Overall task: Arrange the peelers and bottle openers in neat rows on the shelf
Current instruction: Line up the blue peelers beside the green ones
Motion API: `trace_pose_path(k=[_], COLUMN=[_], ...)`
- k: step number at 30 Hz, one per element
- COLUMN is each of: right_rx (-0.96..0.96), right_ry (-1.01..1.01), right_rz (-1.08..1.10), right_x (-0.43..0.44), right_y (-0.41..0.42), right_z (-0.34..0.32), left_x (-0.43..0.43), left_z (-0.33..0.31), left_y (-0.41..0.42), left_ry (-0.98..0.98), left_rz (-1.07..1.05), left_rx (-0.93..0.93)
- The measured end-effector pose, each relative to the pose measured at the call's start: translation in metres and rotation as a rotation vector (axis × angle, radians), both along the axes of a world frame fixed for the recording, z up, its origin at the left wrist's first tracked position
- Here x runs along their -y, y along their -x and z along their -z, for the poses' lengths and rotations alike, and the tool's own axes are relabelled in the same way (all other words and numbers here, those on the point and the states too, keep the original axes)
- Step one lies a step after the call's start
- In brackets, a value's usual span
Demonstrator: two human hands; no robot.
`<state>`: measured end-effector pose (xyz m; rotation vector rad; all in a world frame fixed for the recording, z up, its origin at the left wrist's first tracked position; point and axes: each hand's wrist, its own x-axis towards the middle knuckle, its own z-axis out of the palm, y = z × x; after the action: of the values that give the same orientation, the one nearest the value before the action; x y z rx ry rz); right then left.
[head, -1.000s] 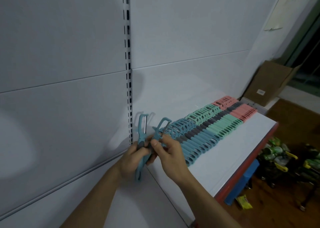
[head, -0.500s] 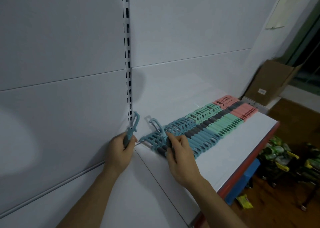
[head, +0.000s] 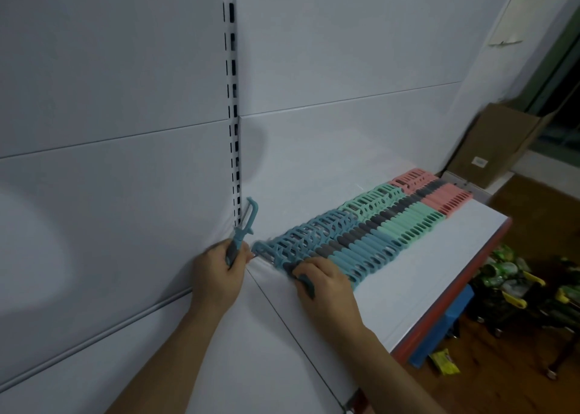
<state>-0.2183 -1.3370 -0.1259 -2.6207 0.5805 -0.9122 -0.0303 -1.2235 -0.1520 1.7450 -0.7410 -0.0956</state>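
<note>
Clasps a spare peeler (head: 247,225) upright in the left grip (head: 219,272), just left of the row (head: 376,234). Pinches with the right grip (head: 324,285) the other peeler (head: 272,253), now down flat at the row's near end on the shelf (head: 408,303). Leaves one to place.

White wall panels (head: 345,52) meet at a slotted upright (head: 231,99); cardboard box (head: 496,143) and brown wooden floor (head: 539,219) lie right.
</note>
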Motion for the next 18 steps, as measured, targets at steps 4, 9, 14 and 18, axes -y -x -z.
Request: trace_pose_path(k=[4, 9, 14, 18], right_rx=[-0.022, -0.041, -0.065, -0.089], right_ry=[0.012, 0.041, 0.001, -0.014], right_rz=[-0.003, -0.005, 0.014, 0.023], right_x=[-0.0012, 0.0008, 0.0001, -0.0003], right_y=[-0.0025, -0.0041, -0.0033, -0.0027], right_z=[0.002, 0.0051, 0.0059, 0.006], left_x=[0.0005, 0.0014, 0.0017, 0.0007], left_z=[-0.0005, -0.0033, -0.0057, -0.0075], left_y=[-0.0014, 0.001, 0.004, 0.0046], left_ry=[-0.013, -0.088, -0.164, -0.144], left_rz=[0.007, -0.015, -0.015, -0.002], left_rx=[0.07, 0.199, 0.285, 0.28])
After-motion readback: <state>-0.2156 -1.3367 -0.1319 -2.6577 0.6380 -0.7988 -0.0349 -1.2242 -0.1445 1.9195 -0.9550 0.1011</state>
